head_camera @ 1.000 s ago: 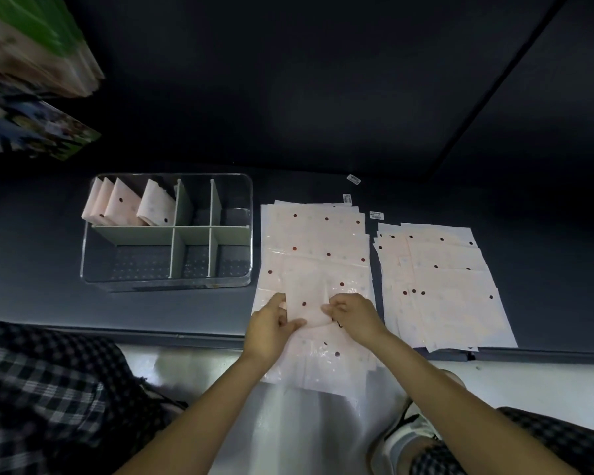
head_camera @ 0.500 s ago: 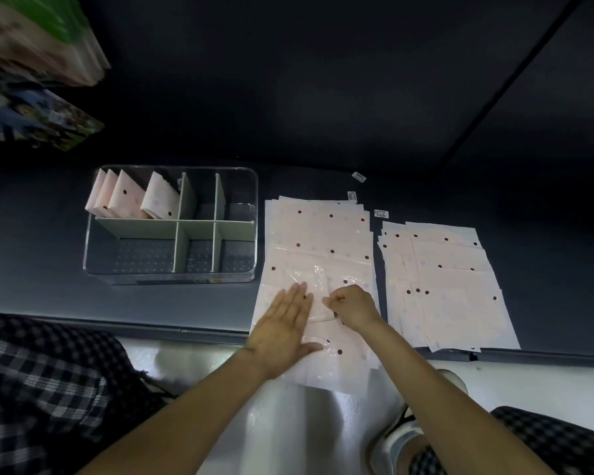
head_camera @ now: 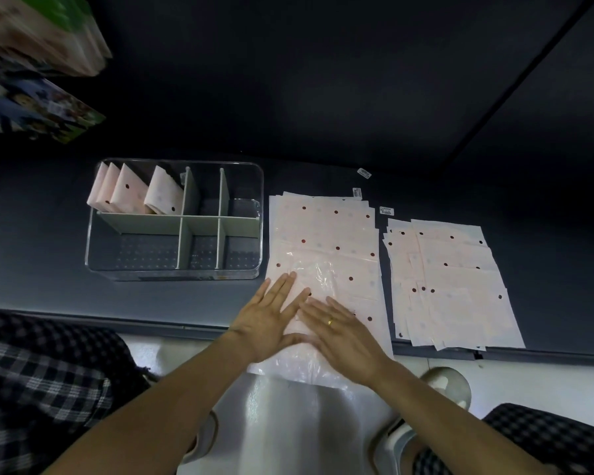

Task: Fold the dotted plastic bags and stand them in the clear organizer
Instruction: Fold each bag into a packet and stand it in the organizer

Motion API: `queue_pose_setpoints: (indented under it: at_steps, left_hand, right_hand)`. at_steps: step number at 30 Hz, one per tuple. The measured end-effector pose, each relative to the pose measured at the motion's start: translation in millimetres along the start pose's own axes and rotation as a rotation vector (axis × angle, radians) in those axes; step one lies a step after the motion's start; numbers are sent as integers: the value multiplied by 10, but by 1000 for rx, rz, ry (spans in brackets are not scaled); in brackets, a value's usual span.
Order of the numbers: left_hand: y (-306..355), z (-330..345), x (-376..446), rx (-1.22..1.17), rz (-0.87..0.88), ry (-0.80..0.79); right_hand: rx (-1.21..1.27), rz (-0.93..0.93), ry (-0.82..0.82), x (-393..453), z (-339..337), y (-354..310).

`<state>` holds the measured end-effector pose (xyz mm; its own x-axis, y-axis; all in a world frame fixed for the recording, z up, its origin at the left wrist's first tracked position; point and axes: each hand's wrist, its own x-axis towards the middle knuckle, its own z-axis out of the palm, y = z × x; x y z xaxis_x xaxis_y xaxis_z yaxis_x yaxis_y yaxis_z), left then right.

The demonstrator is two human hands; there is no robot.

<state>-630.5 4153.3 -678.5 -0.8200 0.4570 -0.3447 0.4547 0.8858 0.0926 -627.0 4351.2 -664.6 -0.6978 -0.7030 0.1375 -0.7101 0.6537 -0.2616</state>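
Half a second ago our right hand (head_camera: 342, 332) was curled; now both it and our left hand (head_camera: 271, 318) press flat, fingers straight, on the pale pink dotted plastic bag (head_camera: 314, 282), long axis running away from us. The clear plastic organizer (head_camera: 175, 221) stands beyond-left; another bag stack (head_camera: 450, 282) lies right on the dark surface (head_camera: 31, 234).

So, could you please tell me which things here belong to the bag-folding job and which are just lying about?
Part of the job:
left hand
right hand
pressed bag
bag stacks
clear organizer
folded bags

Lying about:
label stickers
magazines
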Motion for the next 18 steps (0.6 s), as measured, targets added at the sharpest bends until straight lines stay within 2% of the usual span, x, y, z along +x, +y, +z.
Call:
queue_pose_setpoints:
  at_steps: [1,3,6,8,12,18]
  left_hand:
    - [-3,7,2,5,2,-2]
    - [-9,14,15,19,8,-3]
    - [-24,15,11,20,25,-8]
    - [-37,15,5,11,49,0]
    - [-56,15,4,-11,81,23]
    - [-14,51,9,-42,23,76]
  right_hand:
    - [-86,-64,-65,-74,16,34]
    - [-216,-76,-174,-208,-26,138]
    - [-269,-62,-196,-348,-125,252]
    - [-254,-51,-153,-342,-163,263]
    - [-137,35,82,-113,-220,225]
    - [-189,-11,7,103,-132,195]
